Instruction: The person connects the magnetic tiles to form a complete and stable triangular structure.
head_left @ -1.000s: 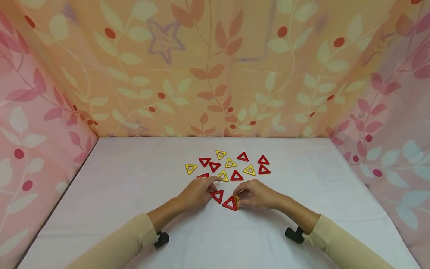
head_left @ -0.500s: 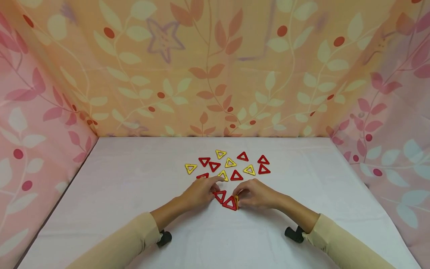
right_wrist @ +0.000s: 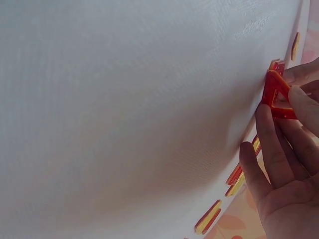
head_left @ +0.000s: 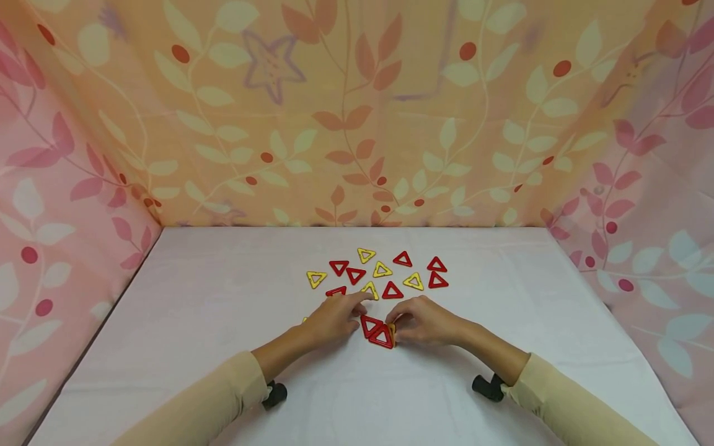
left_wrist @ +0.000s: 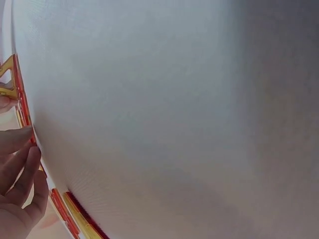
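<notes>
Two red triangular magnetic tiles lie side by side on the cloth between my hands: a left one [head_left: 366, 330] and a right one [head_left: 372, 341], their edges meeting or nearly so. My right hand [head_left: 426, 321] pinches a third triangular tile [right_wrist: 270, 89] between thumb and fingers, tilted up at the right red tile's edge. It looks red in the right wrist view, orange-yellow in the others. My left hand [head_left: 333, 319] is just left of the pair, thumb tip close to the left tile; contact is hard to judge. Its index finger reaches over a yellow tile [head_left: 375, 293].
Behind the hands lie several more flat tiles, red [head_left: 393, 296] and yellow [head_left: 414, 287]. One red tile [head_left: 336, 291] is partly covered by the left hand. White cloth [head_left: 223, 279] covers the table; patterned fabric [head_left: 357, 124] rises at the back and sides.
My left hand has slid the left red tile rightward against the other red tile, and its thumb has come away from it. The right hand keeps its hold in place.
</notes>
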Available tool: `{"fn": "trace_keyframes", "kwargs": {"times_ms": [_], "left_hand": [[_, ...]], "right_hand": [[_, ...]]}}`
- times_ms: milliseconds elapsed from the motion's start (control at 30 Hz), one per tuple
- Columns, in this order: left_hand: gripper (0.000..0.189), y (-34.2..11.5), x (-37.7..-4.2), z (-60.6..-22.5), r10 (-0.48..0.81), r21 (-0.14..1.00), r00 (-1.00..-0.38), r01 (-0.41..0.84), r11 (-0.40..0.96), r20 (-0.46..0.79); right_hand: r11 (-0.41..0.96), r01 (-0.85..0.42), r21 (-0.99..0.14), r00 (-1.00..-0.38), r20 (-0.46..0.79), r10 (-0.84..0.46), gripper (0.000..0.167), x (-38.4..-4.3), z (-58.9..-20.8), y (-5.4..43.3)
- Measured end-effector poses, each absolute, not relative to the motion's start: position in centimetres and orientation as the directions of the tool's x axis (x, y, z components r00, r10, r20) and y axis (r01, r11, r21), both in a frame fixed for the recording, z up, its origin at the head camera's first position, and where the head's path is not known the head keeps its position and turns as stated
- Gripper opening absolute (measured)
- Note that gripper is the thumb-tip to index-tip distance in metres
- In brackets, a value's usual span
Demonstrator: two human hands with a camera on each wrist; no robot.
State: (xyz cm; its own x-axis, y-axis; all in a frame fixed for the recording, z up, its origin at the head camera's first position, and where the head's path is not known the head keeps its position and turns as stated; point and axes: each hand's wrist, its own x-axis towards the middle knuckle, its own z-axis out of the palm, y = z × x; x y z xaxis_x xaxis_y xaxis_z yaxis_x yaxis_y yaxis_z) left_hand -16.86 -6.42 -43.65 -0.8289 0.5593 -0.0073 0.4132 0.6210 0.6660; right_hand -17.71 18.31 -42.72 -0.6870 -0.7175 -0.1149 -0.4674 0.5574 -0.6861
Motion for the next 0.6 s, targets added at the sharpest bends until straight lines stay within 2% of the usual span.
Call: {"fn": "trace_keyframes", "kwargs": {"times_ms": [600], "left_hand": [[0.056, -6.19, -16.68, -43.42, 0.512, 0.754, -0.858, 0.311, 0.579, -0.04]], "right_hand": [[0.569, -0.458, -0.683, -0.691, -0.128, -0.711, 0.026, -17.64, -42.64, 18.26]]}}
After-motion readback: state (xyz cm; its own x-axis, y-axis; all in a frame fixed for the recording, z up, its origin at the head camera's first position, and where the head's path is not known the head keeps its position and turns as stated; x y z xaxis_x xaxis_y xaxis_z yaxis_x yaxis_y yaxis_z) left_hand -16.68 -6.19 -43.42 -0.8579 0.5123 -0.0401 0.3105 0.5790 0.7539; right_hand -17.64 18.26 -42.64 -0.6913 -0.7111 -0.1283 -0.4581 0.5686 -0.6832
